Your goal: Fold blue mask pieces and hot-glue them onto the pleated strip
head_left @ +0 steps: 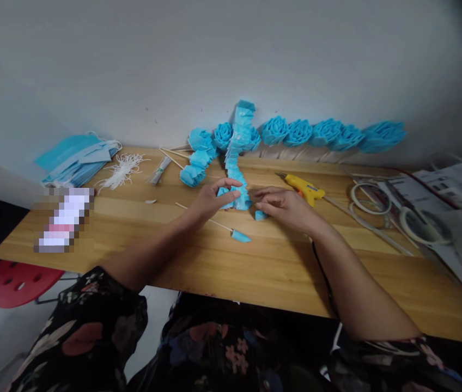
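My left hand reaches over the lower end of a long row of overlapping blue folded pieces. Its index finger and thumb are apart and rest at that row. To its right, my right hand has curled fingers, with a small blue folded piece at their tips. Part of that piece is hidden by the fingers. Below the hands lies a thin wooden stick with a rolled blue tip. A yellow glue gun lies just behind my right hand.
Several blue flowers line the wall, and more flowers on sticks lie left of the row. Blue face masks, white ear loops and a blurred phone are on the left. Tape rolls and papers lie right.
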Demonstrator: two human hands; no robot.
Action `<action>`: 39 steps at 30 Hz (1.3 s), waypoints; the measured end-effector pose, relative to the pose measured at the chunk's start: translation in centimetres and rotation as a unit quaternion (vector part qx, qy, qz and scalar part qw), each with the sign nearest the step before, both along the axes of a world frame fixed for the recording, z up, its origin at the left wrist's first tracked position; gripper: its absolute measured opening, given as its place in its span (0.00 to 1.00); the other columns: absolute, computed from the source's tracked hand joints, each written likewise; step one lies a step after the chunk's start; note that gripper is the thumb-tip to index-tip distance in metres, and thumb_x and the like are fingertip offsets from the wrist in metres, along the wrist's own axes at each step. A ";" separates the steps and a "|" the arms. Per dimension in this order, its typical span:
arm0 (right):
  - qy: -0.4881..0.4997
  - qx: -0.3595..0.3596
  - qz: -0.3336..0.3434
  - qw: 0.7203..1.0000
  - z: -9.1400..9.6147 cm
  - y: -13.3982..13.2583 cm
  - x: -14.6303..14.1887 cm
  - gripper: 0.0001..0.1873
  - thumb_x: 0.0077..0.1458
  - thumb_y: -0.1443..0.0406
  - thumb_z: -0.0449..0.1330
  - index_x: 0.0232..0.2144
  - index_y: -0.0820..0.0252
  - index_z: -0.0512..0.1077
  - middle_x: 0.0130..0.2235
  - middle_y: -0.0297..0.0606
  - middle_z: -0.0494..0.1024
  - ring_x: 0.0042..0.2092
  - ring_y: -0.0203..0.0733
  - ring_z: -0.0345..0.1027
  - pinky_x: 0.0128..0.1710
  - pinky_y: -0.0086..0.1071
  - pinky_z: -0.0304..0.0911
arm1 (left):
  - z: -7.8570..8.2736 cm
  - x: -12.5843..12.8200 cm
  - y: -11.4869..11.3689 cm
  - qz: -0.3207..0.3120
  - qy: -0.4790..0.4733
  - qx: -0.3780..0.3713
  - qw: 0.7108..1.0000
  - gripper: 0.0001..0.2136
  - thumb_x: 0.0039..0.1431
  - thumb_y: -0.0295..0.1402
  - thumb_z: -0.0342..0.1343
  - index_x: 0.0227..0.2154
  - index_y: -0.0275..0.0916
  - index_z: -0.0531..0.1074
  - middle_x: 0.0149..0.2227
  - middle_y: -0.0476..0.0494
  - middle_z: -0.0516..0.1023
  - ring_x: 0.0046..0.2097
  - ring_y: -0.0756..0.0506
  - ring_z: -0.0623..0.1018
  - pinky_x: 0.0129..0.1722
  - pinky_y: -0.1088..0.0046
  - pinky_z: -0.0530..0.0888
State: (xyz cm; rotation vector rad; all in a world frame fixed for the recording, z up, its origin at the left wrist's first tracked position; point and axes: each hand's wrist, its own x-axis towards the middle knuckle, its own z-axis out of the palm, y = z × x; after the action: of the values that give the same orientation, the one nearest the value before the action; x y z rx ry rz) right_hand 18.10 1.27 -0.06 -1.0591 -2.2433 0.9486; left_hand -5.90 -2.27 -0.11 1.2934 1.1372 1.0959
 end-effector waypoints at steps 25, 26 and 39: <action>-0.056 0.071 -0.105 0.990 -0.1 -0.3 -0.5 0.24 0.53 0.72 0.61 0.53 0.54 0.78 0.37 0.36 0.83 0.33 0.42 0.76 0.35 0.34 0.66 | -0.5 -0.2 0.1 -0.087 0.085 0.070 0.990 0.22 0.59 0.40 0.62 0.54 0.35 0.73 0.36 0.46 0.78 0.28 0.53 0.75 0.26 0.78 0.74; -0.064 0.082 -0.111 0.988 -0.1 -0.3 -0.5 0.25 0.54 0.71 0.61 0.54 0.54 0.77 0.40 0.38 0.84 0.34 0.43 0.77 0.36 0.35 0.67 | -0.5 -0.2 0.1 -0.087 0.086 0.069 0.990 0.23 0.59 0.39 0.62 0.55 0.35 0.73 0.36 0.46 0.78 0.28 0.53 0.75 0.26 0.78 0.75; 0.069 0.126 -0.161 0.976 -0.2 -0.4 -0.9 0.28 0.61 0.65 0.58 0.63 0.51 0.71 0.45 0.40 0.83 0.36 0.42 0.75 0.37 0.38 0.72 | -0.4 -0.2 -0.1 -0.078 0.100 0.067 0.990 0.21 0.59 0.38 0.62 0.54 0.36 0.73 0.40 0.45 0.77 0.29 0.54 0.75 0.26 0.78 0.75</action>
State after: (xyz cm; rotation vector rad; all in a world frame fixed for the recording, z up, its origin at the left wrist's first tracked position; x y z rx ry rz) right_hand 17.23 0.83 -0.24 -1.1555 -1.9405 0.5655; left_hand -6.08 -2.42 -0.48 1.6003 1.1014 0.9547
